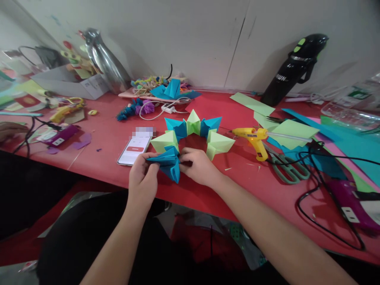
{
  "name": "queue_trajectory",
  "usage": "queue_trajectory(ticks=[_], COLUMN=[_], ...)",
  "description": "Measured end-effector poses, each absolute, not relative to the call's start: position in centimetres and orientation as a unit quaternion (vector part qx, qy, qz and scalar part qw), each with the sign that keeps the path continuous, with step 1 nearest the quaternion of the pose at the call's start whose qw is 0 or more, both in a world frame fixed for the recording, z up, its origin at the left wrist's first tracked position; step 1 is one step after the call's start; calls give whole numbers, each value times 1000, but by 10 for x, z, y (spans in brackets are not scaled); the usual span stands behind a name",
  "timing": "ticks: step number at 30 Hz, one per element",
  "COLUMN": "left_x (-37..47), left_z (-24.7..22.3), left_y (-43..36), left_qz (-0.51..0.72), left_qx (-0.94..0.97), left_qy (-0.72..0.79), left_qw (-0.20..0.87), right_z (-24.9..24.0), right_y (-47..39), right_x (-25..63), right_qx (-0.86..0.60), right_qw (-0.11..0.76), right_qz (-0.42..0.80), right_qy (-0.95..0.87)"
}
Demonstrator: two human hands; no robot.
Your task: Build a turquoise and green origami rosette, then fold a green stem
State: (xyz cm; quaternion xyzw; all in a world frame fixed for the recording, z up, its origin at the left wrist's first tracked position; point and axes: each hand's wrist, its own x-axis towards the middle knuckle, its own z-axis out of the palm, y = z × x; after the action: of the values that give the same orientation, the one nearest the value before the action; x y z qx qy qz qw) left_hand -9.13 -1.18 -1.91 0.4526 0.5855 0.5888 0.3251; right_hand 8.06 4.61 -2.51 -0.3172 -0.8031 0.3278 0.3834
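A folded blue paper piece (170,161) is between my hands, over the front edge of the red table. My left hand (144,174) is closed on its left side, thumb on top. My right hand (197,164) pinches its right side, though the fingertips are partly hidden. Just behind lies a curved chain of folded paper pieces, blue and light green alternating, with a green piece (193,122) at its top. One light green piece (219,142) forms the right end. The held blue piece touches or overlaps the left green piece (164,141); whether they are joined I cannot tell.
A phone (135,148) lies left of my hands. To the right are a yellow glue gun (252,138), green-handled scissors (289,168), black cables and coloured paper sheets (297,132). A black bottle (292,69) and a metal jug (105,59) stand behind. Another person's hand (12,130) rests far left.
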Motion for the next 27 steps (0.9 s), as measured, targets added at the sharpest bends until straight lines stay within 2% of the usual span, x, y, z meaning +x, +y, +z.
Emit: queue_trajectory(ticks=[12,20,27], left_x=[-94,-91,-93], left_z=[-14,-14,-16], left_y=[-12,-14,-13], left_qz=[569,542,539], left_qx=[461,493,517], left_qy=[602,614,600], left_qw=[317,294,285], right_z=[-24,-19,-25], right_y=[44,44,46], right_x=[80,82,83], right_qx=[-321,-298,-343], right_qw=[351,402,394], right_qz=[345,345,368], right_qy=[-809,-794,-769])
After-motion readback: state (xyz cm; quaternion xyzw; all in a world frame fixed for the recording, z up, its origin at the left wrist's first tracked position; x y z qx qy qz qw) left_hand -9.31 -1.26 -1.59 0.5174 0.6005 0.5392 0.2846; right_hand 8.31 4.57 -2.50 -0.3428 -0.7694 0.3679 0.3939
